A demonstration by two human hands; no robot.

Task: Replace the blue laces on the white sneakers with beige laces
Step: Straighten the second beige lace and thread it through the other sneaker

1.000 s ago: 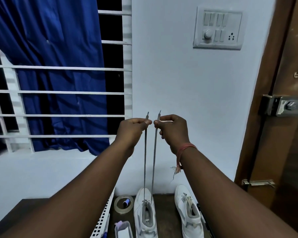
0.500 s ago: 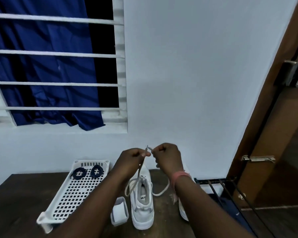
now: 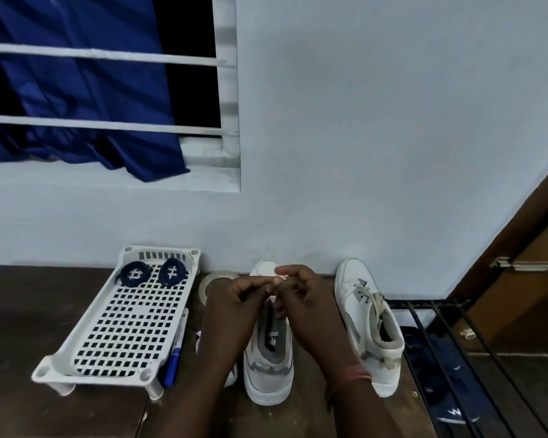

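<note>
Both hands meet over the middle sneaker, fingers curled and fingertips pressed together: the left hand (image 3: 234, 298) and the right hand (image 3: 301, 295) each appear to pinch something small and pale between thumb and forefinger at about 12 o'clock of the shoe's opening, most likely the ends of the beige lace (image 3: 281, 277), though the lace itself is almost wholly hidden by the fingers and blurred. Directly beneath the hands lies the near white sneaker (image 3: 268, 358), toe toward the wall at 12 o'clock and heel toward the viewer at 6 o'clock, its grey lining and tongue label showing. All of this sits on a dark wooden table (image 3: 29, 317) that runs against a pale wall (image 3: 361, 121). At 9 o'clock from the hands stands a white perforated tray (image 3: 130, 317), and on its far end lie two coiled blue laces (image 3: 135, 273), side by side. At 3 o'clock from the hands the second white sneaker (image 3: 366, 324) lies angled, already threaded with beige lace, near but apart from the first. A blue marker (image 3: 174, 358) lies along the tray's right edge, and a tape roll (image 3: 211, 279) peeks out behind the left hand at 11 o'clock. The right wrist wears a pink thread band (image 3: 355, 373).
</note>
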